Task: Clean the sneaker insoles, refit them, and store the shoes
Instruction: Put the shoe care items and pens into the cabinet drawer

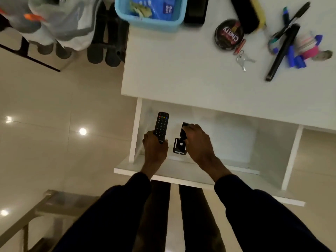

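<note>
Two hands reach into the open drawer: the left hand grasps a remote, the right hand clutches a small black gadget. What look like pale sneakers sit far up-left of the drawer. With both hands full, either item could slip and drop.
</note>
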